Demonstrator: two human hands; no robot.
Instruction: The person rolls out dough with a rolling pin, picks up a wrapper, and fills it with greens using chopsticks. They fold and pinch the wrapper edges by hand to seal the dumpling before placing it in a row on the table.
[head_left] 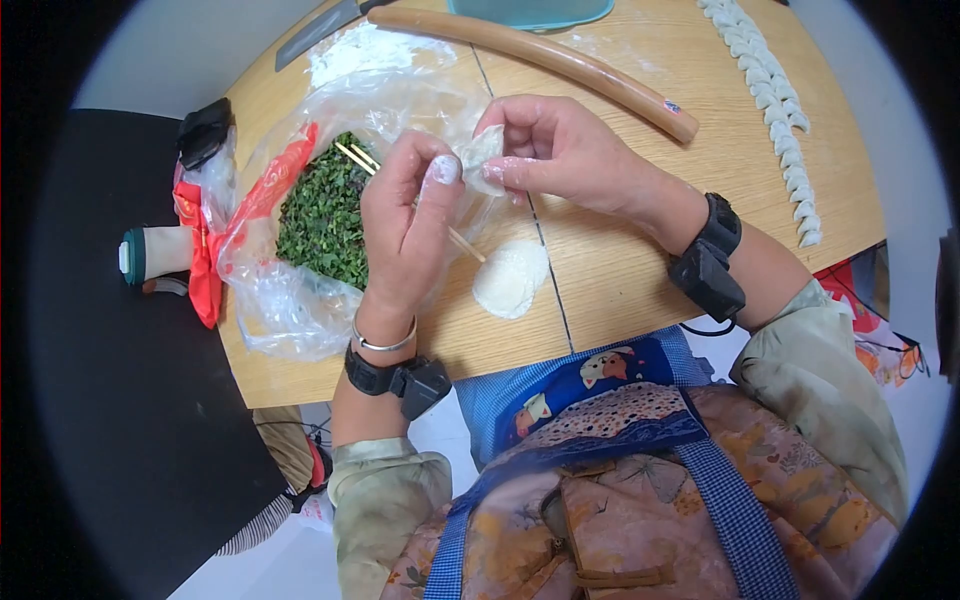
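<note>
Between both hands, above the table, is a pale folded dumpling (482, 155). My left hand (408, 205) is closed, its floury thumb against the dumpling's left side. My right hand (560, 160) pinches the dumpling's right edge between thumb and fingers. A pair of chopsticks (467, 243) runs diagonally at my left hand; whether the palm grips them or they lie behind it is hidden. Left of that hand, chopped green filling (325, 215) sits in a clear plastic bag (300, 315). Below my hands lie round dough wrappers (511, 280), overlapping on the wood.
A long wooden rolling pin (560, 65) lies across the back beside a knife (318, 32) and white flour (370, 55). A teal container (530, 12) stands at the far edge. Rows of finished dumplings (765, 90) line the right side of the table (640, 290).
</note>
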